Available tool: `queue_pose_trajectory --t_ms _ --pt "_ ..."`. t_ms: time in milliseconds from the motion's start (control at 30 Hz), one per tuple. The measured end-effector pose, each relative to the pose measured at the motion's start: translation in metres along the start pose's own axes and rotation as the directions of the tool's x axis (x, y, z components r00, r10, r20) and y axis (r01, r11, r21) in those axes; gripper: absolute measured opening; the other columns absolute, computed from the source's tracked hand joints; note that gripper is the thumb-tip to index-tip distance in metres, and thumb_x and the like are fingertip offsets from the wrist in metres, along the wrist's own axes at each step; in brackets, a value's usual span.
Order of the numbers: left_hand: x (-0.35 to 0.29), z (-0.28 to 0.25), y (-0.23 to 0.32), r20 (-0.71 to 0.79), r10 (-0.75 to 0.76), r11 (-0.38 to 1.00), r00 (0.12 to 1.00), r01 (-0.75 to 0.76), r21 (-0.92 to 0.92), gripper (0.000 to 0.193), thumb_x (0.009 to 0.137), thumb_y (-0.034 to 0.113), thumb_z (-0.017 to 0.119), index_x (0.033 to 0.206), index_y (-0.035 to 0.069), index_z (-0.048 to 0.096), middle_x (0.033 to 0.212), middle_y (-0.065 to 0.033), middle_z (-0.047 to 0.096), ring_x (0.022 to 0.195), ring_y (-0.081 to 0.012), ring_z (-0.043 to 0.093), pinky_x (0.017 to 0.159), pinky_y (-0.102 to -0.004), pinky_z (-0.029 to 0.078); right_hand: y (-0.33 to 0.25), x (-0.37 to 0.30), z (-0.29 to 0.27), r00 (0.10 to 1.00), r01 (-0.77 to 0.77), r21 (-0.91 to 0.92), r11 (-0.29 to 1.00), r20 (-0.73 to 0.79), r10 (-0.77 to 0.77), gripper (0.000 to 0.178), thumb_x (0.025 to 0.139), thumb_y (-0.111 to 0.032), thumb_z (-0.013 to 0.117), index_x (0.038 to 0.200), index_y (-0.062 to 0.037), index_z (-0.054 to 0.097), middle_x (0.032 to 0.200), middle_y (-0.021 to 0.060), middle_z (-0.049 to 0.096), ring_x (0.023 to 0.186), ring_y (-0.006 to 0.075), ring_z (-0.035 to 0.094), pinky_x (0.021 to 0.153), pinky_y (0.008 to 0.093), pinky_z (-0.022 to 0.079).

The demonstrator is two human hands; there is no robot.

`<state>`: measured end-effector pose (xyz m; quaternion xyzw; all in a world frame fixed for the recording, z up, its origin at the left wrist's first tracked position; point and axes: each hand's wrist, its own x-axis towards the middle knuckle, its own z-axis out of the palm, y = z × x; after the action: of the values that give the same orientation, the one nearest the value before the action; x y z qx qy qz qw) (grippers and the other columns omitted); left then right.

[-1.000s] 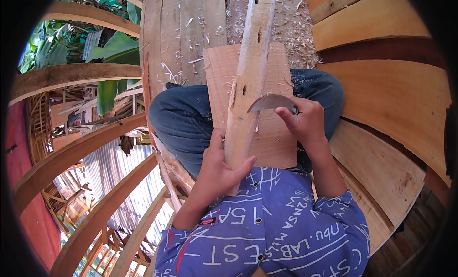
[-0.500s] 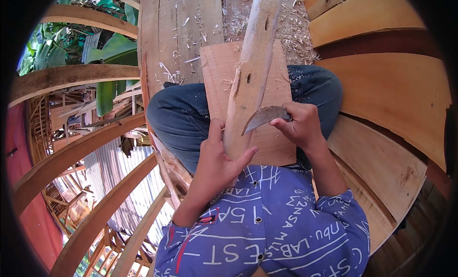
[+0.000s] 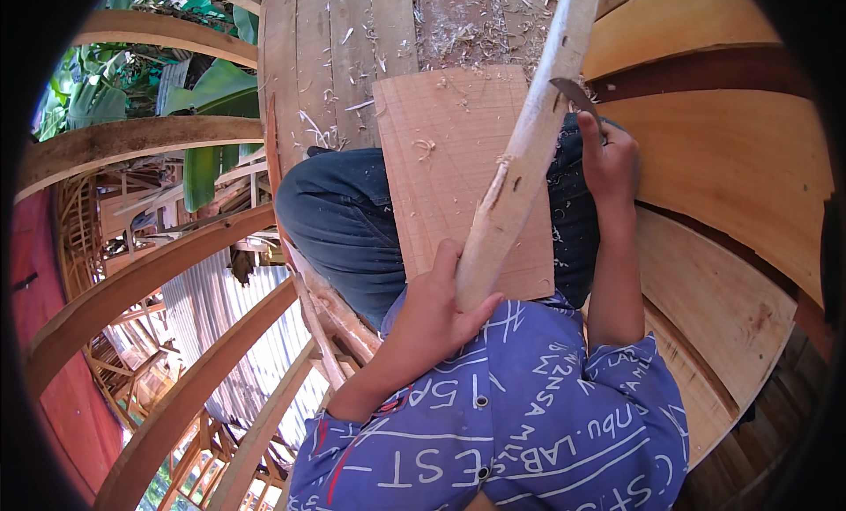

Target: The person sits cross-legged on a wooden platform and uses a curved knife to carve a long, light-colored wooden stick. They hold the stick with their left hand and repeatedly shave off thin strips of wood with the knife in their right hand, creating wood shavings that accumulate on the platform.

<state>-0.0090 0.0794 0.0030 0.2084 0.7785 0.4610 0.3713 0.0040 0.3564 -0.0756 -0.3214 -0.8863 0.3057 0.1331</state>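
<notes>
A long, pale wooden pole (image 3: 520,181) with small dark notches slants from my belly up to the far right, lying over a flat wooden board (image 3: 441,159) on my lap. Around the pole's near end my left hand (image 3: 449,304) is closed, its thumb lying across the end. My right hand (image 3: 610,163) is wrapped round the handle of a knife with a curved, dark blade (image 3: 575,95); the handle is mostly hidden by the fingers. The blade's tip is at the pole's right edge, farther up; I cannot tell whether it touches.
Wood shavings (image 3: 480,26) litter the plank floor (image 3: 304,53) ahead. Curved wooden slats (image 3: 141,139) form an open railing on the left, with leaves and corrugated metal beyond. Broad wooden panels (image 3: 723,150) stand along the right. My bent legs (image 3: 339,220) flank the board.
The pole has swung so that its far end points more to the right. My right hand and the knife have moved up and right, farther along the pole. My left hand shifted slightly right.
</notes>
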Motion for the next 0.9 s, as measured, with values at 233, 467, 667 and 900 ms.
queue_pose_trajectory --t_ms 233,467,667,900 --pt "0.009 -0.003 -0.006 -0.103 -0.031 0.997 0.994 0.023 -0.078 0.053 0.080 0.018 0.074 0.114 0.001 0.037 0.087 -0.0235 0.061 0.079 -0.0341 0.066 0.064 -0.0359 0.053 -0.030 -0.034 -0.006 0.964 0.073 0.221 0.972 0.235 -0.126 0.064 0.083 -0.062 0.059 0.066 0.0007 0.059 0.055 0.0179 0.050 0.053 0.0378 0.051 0.050 0.0380 0.041" --pt "0.015 -0.008 0.003 0.089 -0.128 0.899 0.988 0.153 -0.410 0.051 0.084 0.007 0.068 0.122 0.002 0.034 0.098 -0.0144 0.058 0.078 -0.0176 0.066 0.065 -0.0287 0.055 -0.060 -0.074 0.022 0.868 -0.360 0.800 0.481 0.476 -0.142 0.038 0.081 -0.034 0.075 0.084 0.0003 0.061 0.066 0.0019 0.058 0.067 0.0076 0.056 0.057 0.0301 0.046" --pt "0.015 -0.010 -0.005 0.393 -0.024 0.544 0.919 0.341 -0.767 0.048 0.090 0.007 0.060 0.130 0.004 0.032 0.093 -0.0119 0.057 0.076 -0.0181 0.065 0.065 -0.0289 0.053 -0.059 -0.066 0.013 0.776 -0.596 0.721 0.354 0.631 0.020 0.034 0.082 -0.023 0.075 0.101 0.0003 0.059 0.069 0.0016 0.058 0.049 0.0053 0.047 0.040 0.0229 0.036" --pt "0.015 -0.004 -0.021 0.568 0.058 0.280 0.821 0.533 -0.799 0.037 0.093 0.010 0.057 0.126 0.004 0.041 0.078 -0.0016 0.046 0.054 -0.0067 0.042 0.048 -0.0219 0.035 -0.063 -0.057 0.008 0.902 -0.262 0.782 0.566 0.408 -0.145 0.035 0.083 -0.033 0.072 0.085 -0.0002 0.062 0.057 0.0005 0.052 0.048 0.0076 0.049 0.042 0.0257 0.037"
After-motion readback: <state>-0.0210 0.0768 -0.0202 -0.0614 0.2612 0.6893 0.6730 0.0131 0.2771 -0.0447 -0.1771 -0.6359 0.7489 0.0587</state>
